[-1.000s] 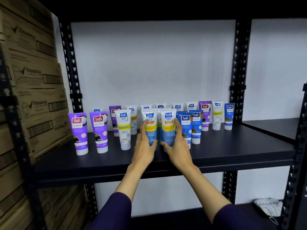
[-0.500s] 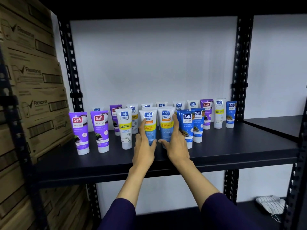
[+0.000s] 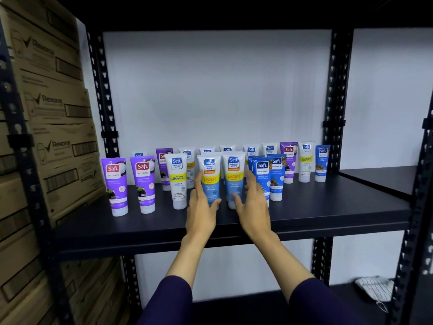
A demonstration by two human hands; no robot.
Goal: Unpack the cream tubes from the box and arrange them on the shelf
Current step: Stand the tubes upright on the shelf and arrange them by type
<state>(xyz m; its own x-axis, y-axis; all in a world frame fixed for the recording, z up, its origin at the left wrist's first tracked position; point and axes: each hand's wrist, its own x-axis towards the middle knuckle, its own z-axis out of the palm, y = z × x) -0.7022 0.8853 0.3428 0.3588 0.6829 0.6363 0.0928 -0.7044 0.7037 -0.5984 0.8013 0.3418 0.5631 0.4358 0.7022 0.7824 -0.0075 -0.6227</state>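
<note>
1. Now both hands up at the shelf (image 3: pixel 328 207), near the middle of its front edge.
2. Left hand (image 3: pixel 201 207): grip curled round a white-and-blue Vitamin C tube (image 3: pixel 209 177), thumb across the lower front, fingers up the left side.
3. Right hand (image 3: pixel 251 205): grip spread, fingers loosely extended just beside the twin Vitamin C tube (image 3: pixel 233 177); thumb at its lower part, contact hard to tell.
4. Both tubes upright, cap down, side by side in the front row.
5. Front row toward the left edge: two purple Naturals tubes (image 3: pixel 114 184), then a white Vitamin C tube (image 3: pixel 178 181).
6. Toward the right: dark blue Naturals tubes (image 3: pixel 276 177), partly behind the right hand.
7. Back row of more tubes (image 3: pixel 305 160) along the rear edge, against the white wall.
8. Stacked cardboard cartons (image 3: pixel 54 137) just left of the shelf frame.
</note>
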